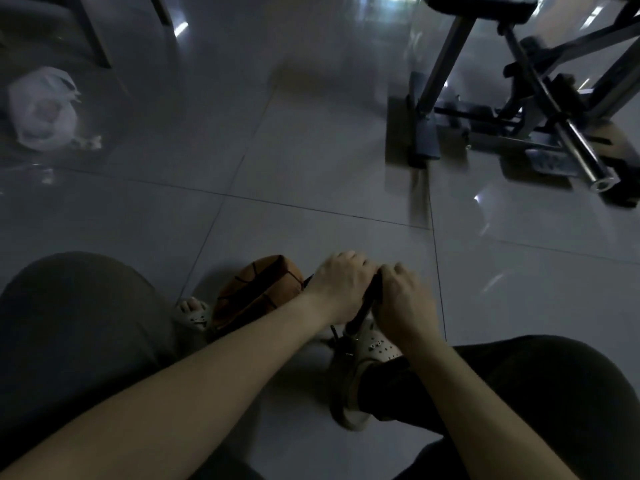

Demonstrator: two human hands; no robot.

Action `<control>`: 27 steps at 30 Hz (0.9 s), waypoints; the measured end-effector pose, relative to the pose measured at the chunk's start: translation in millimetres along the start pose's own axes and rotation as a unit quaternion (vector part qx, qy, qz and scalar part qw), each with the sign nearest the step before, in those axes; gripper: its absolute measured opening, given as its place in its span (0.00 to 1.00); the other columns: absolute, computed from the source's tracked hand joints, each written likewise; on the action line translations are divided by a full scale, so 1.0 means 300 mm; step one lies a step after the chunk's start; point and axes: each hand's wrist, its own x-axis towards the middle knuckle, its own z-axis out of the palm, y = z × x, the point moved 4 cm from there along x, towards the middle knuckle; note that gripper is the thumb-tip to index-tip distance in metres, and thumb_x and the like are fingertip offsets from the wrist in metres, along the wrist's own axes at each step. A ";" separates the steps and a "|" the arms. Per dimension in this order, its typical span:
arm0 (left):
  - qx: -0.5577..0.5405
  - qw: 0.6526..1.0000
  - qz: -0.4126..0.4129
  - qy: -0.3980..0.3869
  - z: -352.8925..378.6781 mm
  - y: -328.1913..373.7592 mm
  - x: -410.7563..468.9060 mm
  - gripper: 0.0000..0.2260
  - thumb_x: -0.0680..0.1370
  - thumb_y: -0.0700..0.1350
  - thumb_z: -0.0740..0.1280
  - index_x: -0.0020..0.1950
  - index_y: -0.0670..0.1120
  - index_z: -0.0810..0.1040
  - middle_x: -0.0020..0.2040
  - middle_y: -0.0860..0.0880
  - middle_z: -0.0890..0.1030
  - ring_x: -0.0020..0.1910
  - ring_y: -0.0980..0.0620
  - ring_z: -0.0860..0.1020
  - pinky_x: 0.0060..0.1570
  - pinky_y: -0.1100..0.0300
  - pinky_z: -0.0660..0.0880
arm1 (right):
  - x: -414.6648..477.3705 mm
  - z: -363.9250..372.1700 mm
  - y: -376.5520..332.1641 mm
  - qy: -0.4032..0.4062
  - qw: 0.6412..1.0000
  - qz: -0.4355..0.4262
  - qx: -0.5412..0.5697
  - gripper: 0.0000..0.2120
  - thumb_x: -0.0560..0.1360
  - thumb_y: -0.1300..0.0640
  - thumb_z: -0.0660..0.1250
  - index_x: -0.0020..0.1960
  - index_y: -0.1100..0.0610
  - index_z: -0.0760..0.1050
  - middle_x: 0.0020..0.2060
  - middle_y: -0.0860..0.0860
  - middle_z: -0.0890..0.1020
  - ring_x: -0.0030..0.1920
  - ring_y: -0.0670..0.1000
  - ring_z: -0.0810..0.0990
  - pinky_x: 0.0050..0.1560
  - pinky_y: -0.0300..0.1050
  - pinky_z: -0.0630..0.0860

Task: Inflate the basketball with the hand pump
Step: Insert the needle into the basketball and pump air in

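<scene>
Basketball (258,292): creased, underinflated, on tile floor (311,168) between the feet. Hand pump (362,313): upright by right clog (370,348); left hand (341,285) and right hand (403,299) both curled round its handle. Risk: unsteadied ball may roll and pull the connection loose.

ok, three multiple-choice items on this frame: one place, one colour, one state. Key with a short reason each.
1. The ball lies:
A. right of the pump
B. left of the pump
C. atop the pump

2. The bag is:
A. red
B. black
C. white

3. The ball is:
A. caved in
B. fully round
C. in pieces

Key:
1 B, the pump's shaft stands to the ball's right.
2 C, the bag shows pale white at top left.
3 A, a deep fold dents the ball's top.
</scene>
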 end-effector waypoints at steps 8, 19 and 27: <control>0.055 0.998 -0.029 0.021 0.157 -0.009 -0.085 0.10 0.76 0.44 0.53 0.47 0.47 0.73 0.41 0.47 0.76 0.40 0.47 0.73 0.40 0.55 0.71 | -0.039 0.072 -0.045 -0.102 0.990 -0.046 -0.088 0.17 0.78 0.52 0.64 0.64 0.56 0.67 0.58 0.54 0.73 0.56 0.55 0.73 0.54 0.47 0.71; 0.034 0.991 -0.020 -0.128 0.296 0.004 -0.126 0.10 0.83 0.43 0.56 0.64 0.45 0.70 0.59 0.44 0.74 0.56 0.45 0.72 0.57 0.51 0.70 | -0.047 0.318 0.018 -0.284 0.955 0.027 -0.083 0.25 0.77 0.48 0.64 0.71 0.53 0.64 0.64 0.55 0.71 0.62 0.58 0.72 0.59 0.58 0.76; -0.030 0.998 0.021 0.055 -0.065 0.004 0.031 0.07 0.77 0.41 0.62 0.54 0.45 0.75 0.48 0.48 0.75 0.46 0.49 0.71 0.48 0.57 0.64 | 0.008 -0.051 0.003 0.031 0.999 -0.006 -0.015 0.17 0.71 0.54 0.72 0.56 0.54 0.70 0.48 0.52 0.76 0.45 0.52 0.74 0.46 0.48 0.75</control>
